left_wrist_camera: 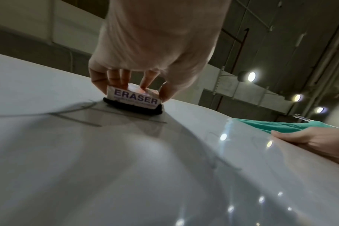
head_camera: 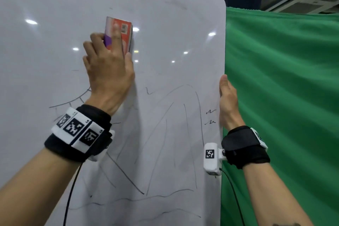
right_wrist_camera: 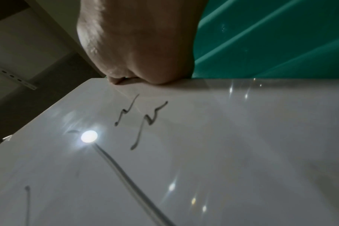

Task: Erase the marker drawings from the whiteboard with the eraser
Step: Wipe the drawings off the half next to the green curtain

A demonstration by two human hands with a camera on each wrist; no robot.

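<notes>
Glossy white, the whiteboard stands upright, and ceiling lights are mirrored on it as small bright spots. Its upper right corner is rounded, and its right edge runs straight down against a green cloth hung in soft folds behind it. Above the eraser much bare board is left, up to the top edge, marked only by a few faint smudges; below and to the right, thin dark marker lines are drawn as arched mountain shapes, wavy strokes and two small bird-like squiggles near the right edge.

The eraser is a small rectangular block with an orange and purple printed top, the word ERASER on its side, and a dark felt pad pressed flat against the board. It is held by the left hand: the thumb is set on one long side, the other fingers are curled over the top and far side, and the block is gripped between them in the upper middle of the board.

The right edge is clasped by the right hand: the thumb lies on the front face, and the fingers are wrapped out of sight behind the board. Black wristbands with white tagged blocks are worn on both wrists.
</notes>
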